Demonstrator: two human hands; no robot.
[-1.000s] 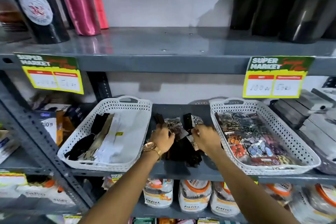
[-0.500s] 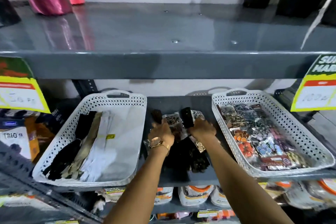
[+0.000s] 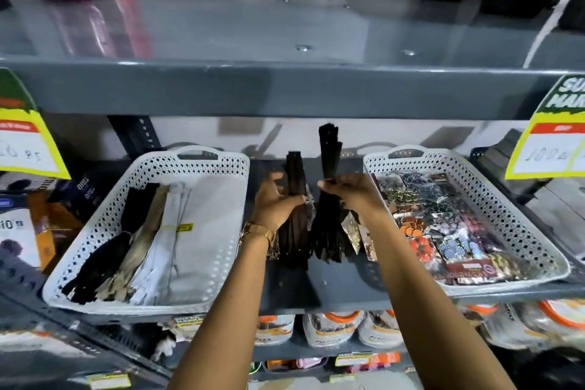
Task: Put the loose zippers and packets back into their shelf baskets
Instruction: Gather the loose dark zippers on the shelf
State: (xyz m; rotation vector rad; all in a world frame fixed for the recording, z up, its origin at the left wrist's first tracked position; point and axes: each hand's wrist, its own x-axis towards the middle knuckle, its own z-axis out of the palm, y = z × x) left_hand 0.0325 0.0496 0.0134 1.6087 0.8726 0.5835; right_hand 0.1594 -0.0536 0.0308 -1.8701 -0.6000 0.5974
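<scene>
Two bare hands work over the open middle of the grey metal shelf point(image 3: 316, 282), between its two baskets. The left hand point(image 3: 275, 203), a gold-toned watch point(image 3: 258, 229) at its wrist, is closed around a bundle of dark brown zippers point(image 3: 294, 199), their tapes standing upright above the fist and hanging loose below it. The right hand point(image 3: 351, 188) pinches a second bundle of black zippers point(image 3: 329, 152) the same way, its upper end reaching close under the shelf above. A few clear plastic packets point(image 3: 351, 228) seem to lie on the shelf beneath this bundle, though motion blur makes their number hard to judge. To do this step well, each bundle should be squared so the limp fabric ends line up, then laid lengthwise in the white perforated plastic basket on the left point(image 3: 95, 231), which already holds black, tan and white zippers along its left side. The slack tapes may splay if held loosely. Near the shelf's right edge, the matching white perforated basket point(image 3: 506, 199) is full of glossy packets of coloured trims point(image 3: 443, 225), the likely home for the packets.
</scene>
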